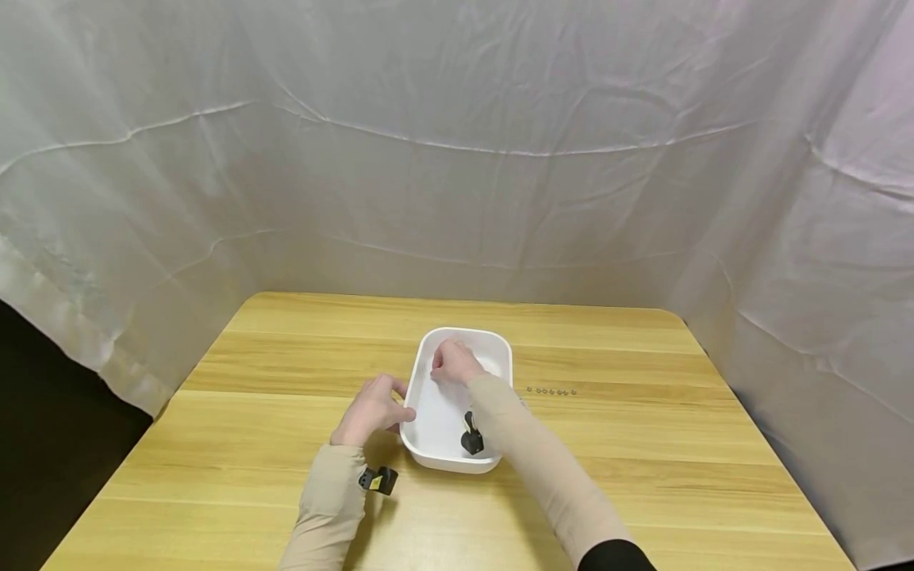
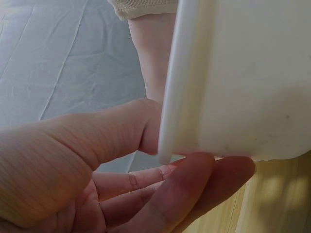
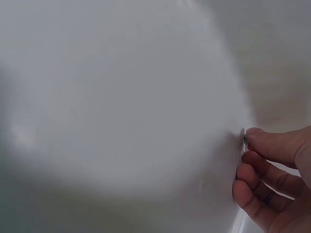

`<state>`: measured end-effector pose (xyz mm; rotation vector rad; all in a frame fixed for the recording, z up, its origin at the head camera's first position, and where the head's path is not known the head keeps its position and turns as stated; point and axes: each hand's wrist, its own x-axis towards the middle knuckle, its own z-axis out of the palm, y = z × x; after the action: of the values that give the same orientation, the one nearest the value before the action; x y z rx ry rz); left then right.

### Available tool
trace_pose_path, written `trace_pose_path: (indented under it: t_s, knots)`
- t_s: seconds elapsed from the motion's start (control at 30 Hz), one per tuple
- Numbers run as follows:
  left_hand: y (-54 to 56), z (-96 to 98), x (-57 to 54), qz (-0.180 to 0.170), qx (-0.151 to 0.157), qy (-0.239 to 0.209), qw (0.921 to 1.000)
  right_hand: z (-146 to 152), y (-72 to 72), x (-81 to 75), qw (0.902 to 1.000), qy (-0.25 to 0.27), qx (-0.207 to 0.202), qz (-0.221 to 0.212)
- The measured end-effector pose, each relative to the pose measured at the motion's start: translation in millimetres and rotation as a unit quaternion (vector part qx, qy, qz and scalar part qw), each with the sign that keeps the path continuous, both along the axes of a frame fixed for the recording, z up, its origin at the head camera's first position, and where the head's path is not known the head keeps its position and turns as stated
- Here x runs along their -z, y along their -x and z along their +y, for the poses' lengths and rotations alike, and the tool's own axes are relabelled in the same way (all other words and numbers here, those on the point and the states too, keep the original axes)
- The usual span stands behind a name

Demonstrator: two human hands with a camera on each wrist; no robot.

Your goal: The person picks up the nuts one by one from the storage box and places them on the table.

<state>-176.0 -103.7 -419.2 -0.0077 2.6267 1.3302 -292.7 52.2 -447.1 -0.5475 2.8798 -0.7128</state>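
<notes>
A white rectangular plastic tub [image 1: 437, 444] with rounded corners stands on the wooden table. At its left side my left hand [image 1: 373, 408] grips the wall, thumb hooked over the rim and fingers against the outside, as the left wrist view shows up close. My right hand [image 1: 455, 362] reaches inside the tub near its far left part. Between thumb and forefinger it pinches a small dark metal piece [image 3: 245, 139] right by the tub's white wall; the fingertips hide most of the piece. The other fingers are curled beside it.
To the right of the tub lies a row of several small metal pieces [image 1: 551, 391], spaced along the table [image 1: 643, 444]. My right forearm crosses the tub's right rim. Pale fabric curtains [image 1: 457, 198] enclose the table at the back and sides.
</notes>
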Motion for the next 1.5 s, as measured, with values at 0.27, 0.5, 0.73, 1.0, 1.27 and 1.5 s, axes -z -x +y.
trace_pose_path:
  t_s: [0.27,0.5,0.73,1.0,1.27,1.5]
  knots:
    - [0.2,0.0,0.0,0.004,-0.001,0.002,1.0,-2.6,2.2,3.5,0.9998,-0.013,0.005,0.014]
    - [0.8,-0.5,0.4,0.003,0.0,0.006,1.0,-3.9,3.2,7.0,0.9994,-0.018,0.01,0.027]
    - [-0.9,0.0,-1.3,0.001,-0.003,0.009,1.0,-4.4,1.7,6.6,0.9992,-0.02,0.012,0.031]
    - [-0.8,0.4,-1.0,0.0,-0.004,0.005,1.0,-5.7,-1.8,3.8,0.9994,-0.025,0.005,0.026]
    - [0.5,-0.3,0.4,0.002,-0.002,0.005,1.0,-4.2,-1.5,2.5,0.9998,-0.013,0.0,0.017]
    - [0.9,-1.0,1.0,0.0,-0.002,0.004,1.0,-2.6,-1.7,-2.6,0.9998,0.01,-0.005,0.015]
